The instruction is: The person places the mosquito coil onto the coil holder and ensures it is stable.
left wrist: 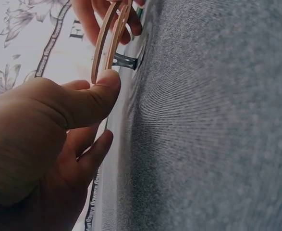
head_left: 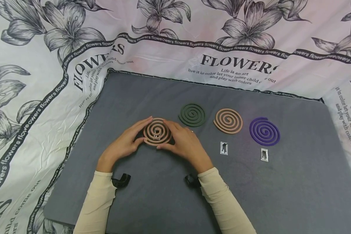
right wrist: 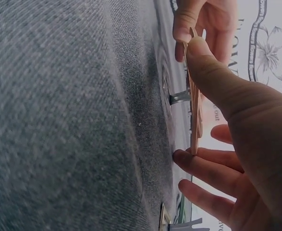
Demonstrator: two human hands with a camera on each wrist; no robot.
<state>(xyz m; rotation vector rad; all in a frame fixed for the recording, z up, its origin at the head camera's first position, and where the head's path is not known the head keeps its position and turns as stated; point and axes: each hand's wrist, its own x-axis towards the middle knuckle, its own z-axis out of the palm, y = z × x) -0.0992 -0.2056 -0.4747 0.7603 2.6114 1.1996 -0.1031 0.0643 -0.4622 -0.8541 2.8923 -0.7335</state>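
In the head view a tan mosquito coil (head_left: 157, 142) lies flat between my two hands. My left hand (head_left: 123, 143) pinches its left side, the thumb low and the fingers at the far edge. On the opposite side my right hand (head_left: 185, 140) grips the rim with thumb and fingers. Beneath the coil stands a small metal coil stand (right wrist: 180, 97), its upright prong reaching toward the coil's middle. Seen edge-on in the left wrist view, the coil (left wrist: 102, 45) has its rings slightly spread apart.
A green coil (head_left: 192, 112), another tan coil (head_left: 229, 120) and a purple coil (head_left: 265, 131) lie in a row to the right. Two metal stands (head_left: 221, 148) sit in front of them. Flower-printed cloth (head_left: 163, 58) rises behind the grey table (head_left: 152, 201).
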